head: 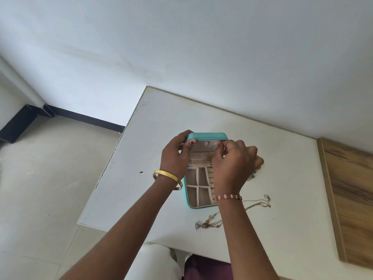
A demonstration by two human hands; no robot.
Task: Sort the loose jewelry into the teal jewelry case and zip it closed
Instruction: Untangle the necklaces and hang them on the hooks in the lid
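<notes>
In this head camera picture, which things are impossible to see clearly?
- Right side of the case: hidden by the right hand.
- Thin chain in the lid: too small; the right fingers cover its hook.
- Jewelry pile behind that hand: mostly hidden.
- Necklaces: too small to count.

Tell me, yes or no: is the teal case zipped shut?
No, the teal jewelry case lies open, its lid upright in the left hand.

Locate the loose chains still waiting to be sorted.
In the head view, the loose chains lie on the white table, just nearer the person than the open teal case, to the right of the right forearm.
</notes>
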